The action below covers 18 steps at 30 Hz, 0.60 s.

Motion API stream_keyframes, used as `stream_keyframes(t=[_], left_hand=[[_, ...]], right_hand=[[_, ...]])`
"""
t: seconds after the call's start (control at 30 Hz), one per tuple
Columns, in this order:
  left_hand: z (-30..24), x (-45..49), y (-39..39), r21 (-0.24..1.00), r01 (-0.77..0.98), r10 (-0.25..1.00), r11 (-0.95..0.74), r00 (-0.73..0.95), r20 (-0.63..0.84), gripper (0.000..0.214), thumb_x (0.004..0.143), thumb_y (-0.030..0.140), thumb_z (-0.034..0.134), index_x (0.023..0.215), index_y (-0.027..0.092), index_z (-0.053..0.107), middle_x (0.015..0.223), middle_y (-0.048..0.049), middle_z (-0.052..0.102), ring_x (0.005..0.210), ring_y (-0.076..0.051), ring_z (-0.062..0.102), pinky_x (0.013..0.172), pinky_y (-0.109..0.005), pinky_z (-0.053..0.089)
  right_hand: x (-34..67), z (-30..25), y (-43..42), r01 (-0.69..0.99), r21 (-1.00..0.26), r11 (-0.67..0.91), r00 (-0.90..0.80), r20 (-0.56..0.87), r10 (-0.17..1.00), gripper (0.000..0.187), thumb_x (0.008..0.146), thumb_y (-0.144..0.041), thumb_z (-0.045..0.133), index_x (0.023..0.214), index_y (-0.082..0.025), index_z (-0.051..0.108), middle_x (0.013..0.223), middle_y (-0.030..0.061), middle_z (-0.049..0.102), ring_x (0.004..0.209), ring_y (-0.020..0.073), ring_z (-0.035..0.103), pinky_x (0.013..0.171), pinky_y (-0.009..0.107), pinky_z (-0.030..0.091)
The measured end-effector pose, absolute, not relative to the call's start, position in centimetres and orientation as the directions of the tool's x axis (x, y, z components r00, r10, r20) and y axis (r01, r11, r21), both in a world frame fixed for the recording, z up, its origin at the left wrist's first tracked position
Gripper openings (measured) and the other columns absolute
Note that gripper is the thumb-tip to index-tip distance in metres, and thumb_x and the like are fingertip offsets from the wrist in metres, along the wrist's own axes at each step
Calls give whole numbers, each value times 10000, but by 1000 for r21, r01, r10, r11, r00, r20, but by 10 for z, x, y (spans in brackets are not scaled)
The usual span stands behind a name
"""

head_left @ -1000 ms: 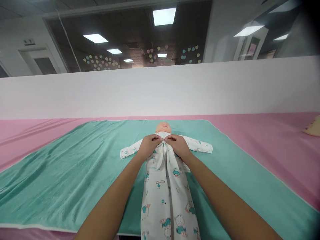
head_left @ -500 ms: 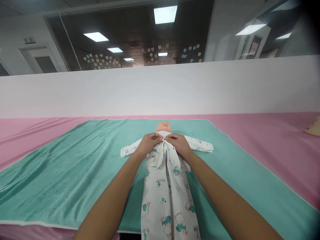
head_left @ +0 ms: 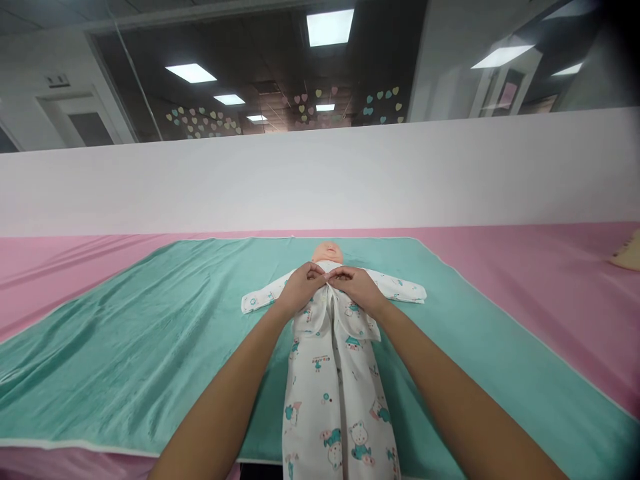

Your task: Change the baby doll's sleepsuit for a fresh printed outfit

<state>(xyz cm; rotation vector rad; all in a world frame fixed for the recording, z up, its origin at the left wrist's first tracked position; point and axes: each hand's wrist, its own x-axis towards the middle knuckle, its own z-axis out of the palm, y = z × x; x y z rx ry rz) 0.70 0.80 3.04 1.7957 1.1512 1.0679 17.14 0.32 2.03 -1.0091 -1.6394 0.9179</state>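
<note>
A baby doll [head_left: 327,252] lies face up on a teal blanket [head_left: 190,333], its head toward the wall. It wears a white printed baby shirt [head_left: 313,321] with the sleeves spread to both sides, over matching long trousers [head_left: 315,400]. My left hand [head_left: 303,285] pinches the shirt's front edge at the upper chest. Opposite it, my right hand [head_left: 357,285] pinches the other front edge, the fingertips of both hands meeting at the middle. Below the hands the shirt front hangs apart. Whatever fastener lies between the fingertips is hidden.
Under the blanket spreads a pink cloth [head_left: 540,280]. A low white wall [head_left: 320,180] runs along the back, with dark glass above it. At the far right edge a beige object [head_left: 627,257] is partly in view.
Both hands have drawn slightly closer together at the chest, and the fingertips now touch over the shirt opening. The doll and clothes lie in the same place.
</note>
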Motion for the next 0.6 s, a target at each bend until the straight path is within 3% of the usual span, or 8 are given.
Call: stream_keyframes(t=[0.37, 0.6], left_hand=[[28, 13, 8, 914, 294, 957, -281, 152, 245, 171, 653, 188, 517, 824, 180, 527, 666, 41, 525, 495, -57, 410, 476, -180, 289], [22, 14, 11, 923, 241, 952, -301, 130, 277, 158, 620, 163, 513, 777, 181, 502, 618, 57, 488, 500, -58, 392, 481, -173, 276]], right_hand=[[171, 13, 10, 215, -898, 384, -201, 344, 917, 225, 664, -271, 586, 871, -182, 581, 843, 12, 584, 670, 101, 487, 611, 227, 388], [171, 14, 9, 278, -878, 389, -185, 348, 919, 224, 677, -316, 587, 854, -180, 569, 820, 6, 567, 665, 103, 480, 606, 232, 381]])
